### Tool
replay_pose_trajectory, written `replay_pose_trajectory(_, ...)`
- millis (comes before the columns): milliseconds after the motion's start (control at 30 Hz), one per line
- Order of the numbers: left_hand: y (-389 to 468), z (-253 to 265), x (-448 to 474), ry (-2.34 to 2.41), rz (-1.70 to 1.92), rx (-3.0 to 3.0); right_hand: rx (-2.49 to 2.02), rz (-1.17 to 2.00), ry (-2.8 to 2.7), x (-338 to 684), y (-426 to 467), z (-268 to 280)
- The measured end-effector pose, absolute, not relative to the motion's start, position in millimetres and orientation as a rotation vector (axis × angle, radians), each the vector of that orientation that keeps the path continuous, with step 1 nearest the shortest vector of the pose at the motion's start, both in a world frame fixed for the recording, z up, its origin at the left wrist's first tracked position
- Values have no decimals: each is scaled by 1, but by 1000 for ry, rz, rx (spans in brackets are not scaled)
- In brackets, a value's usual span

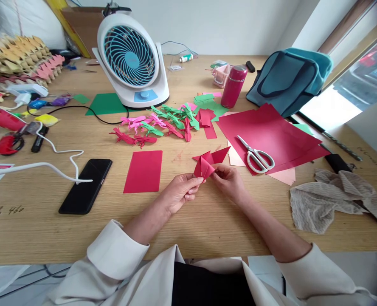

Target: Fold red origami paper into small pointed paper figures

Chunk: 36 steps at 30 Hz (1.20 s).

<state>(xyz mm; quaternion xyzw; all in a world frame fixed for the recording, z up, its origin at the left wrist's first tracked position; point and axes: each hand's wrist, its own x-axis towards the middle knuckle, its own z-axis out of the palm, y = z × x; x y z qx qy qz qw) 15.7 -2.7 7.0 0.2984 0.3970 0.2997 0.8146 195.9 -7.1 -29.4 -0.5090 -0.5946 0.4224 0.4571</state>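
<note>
Between my two hands is a partly folded piece of red paper (pixel 204 165), with pointed flaps sticking out to the left and right. My left hand (pixel 184 189) pinches its lower left edge between thumb and fingers. On the other side, my right hand (pixel 229 180) grips its lower right edge with the fingertips. A flat red paper rectangle (pixel 143 171) lies on the table left of my hands. Beyond them is a pile of small folded paper figures (pixel 166 121) in green, pink and red. White-handled scissors (pixel 258 157) rest on large red sheets (pixel 271 131) to the right.
A white fan (pixel 129 63) stands at the back. A black phone (pixel 85 186) with a white cable lies at left. To the right are a red flask (pixel 234 86), a teal bag (pixel 290 80) and a crumpled cloth (pixel 325 199). More folded paper (pixel 16 59) is stacked at far left.
</note>
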Motion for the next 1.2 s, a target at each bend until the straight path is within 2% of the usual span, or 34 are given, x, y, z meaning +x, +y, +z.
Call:
replay_pose_trajectory(200, -9, -3, 22, 884, 703, 724, -1266, 1047, -1439, 192, -10, -24)
replay_pose_trajectory(533, -15, -1, 30, 985, 814, 808, -1131, 1239, -1292, 186, -13, -24)
replay_pose_trajectory(1200, -10, -6, 27, 1052, 744, 959, -1103, 1412, -1204, 187, -18, -10)
